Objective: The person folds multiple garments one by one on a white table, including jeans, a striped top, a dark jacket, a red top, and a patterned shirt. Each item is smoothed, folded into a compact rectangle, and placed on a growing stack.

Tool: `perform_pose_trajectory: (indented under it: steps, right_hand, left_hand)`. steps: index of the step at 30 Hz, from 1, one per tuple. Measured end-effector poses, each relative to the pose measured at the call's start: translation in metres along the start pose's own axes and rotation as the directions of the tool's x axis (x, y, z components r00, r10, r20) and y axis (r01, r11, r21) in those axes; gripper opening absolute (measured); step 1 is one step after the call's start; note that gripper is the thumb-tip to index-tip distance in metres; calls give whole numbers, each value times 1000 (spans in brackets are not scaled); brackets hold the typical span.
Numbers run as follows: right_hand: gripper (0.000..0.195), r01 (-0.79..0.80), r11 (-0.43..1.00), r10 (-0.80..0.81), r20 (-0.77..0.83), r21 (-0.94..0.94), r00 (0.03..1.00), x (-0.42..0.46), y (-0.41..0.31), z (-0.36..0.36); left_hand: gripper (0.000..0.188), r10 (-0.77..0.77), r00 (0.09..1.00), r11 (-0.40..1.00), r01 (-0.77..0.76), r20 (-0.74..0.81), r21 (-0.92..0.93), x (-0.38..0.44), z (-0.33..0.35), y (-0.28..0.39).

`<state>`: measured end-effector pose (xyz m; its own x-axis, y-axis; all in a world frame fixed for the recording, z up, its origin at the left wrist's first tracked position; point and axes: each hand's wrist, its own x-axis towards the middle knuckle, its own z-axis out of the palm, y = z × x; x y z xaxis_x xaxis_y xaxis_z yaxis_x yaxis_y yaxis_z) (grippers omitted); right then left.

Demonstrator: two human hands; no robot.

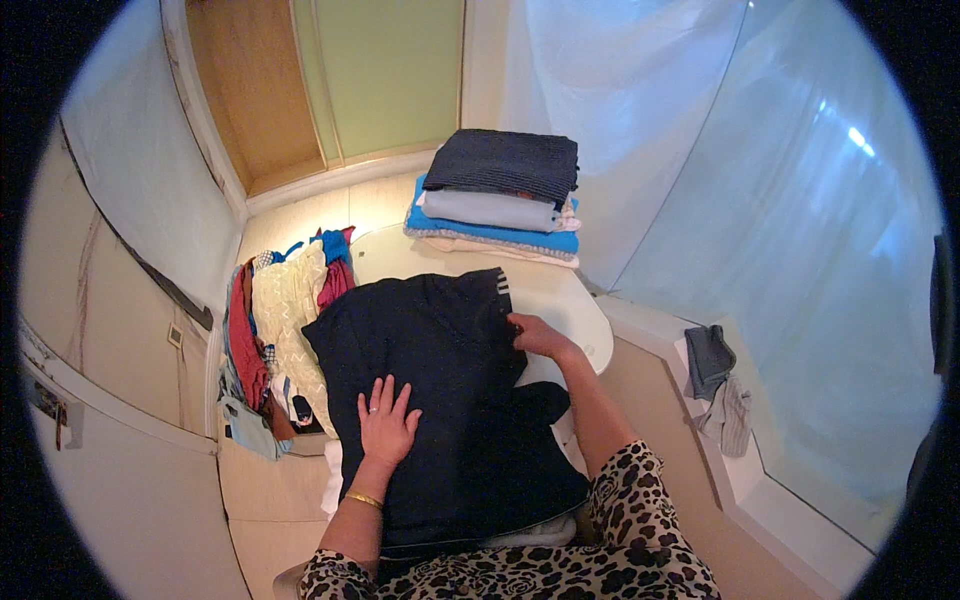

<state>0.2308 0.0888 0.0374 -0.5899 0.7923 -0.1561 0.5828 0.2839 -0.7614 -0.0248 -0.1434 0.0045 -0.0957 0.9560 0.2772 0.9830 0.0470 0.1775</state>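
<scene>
A black garment (442, 367) lies spread before me, partly on the white table and partly toward my lap. A few pale stripes mark its far right corner. My left hand (388, 424) rests flat on the cloth, palm down and fingers spread, with a ring on one finger. At the garment's right edge, just below the stripes, my right hand (541, 337) pinches the fabric; its fingertips are partly hidden. A loose fold of the black cloth sticks out below the right wrist.
Folded clothes (495, 195) are stacked at the table's (592, 330) far end, dark ribbed cloth on top. To the left is a heap of mixed clothing (289, 315). Grey socks (709, 360) lie on the right ledge. A door (127, 495) stands at the lower left.
</scene>
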Motion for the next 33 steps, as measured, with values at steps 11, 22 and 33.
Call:
perform_pose_trajectory:
  steps: [11,22,33]
  right_hand:
    - [49,105,825,-40,128,-555,991,-3,-11,8]
    - [31,-208,889,99,-271,-409,957,-24,8,-2]
    - [26,235,889,-261,-11,-393,965,-27,10,18]
  left_hand:
    - [47,-4,1000,1000,4,-28,-12,0,1,-1]
    - [47,-25,1000,1000,25,-13,-2,1,2,0]
    - [47,-28,999,999,28,-15,-18,1,1,0]
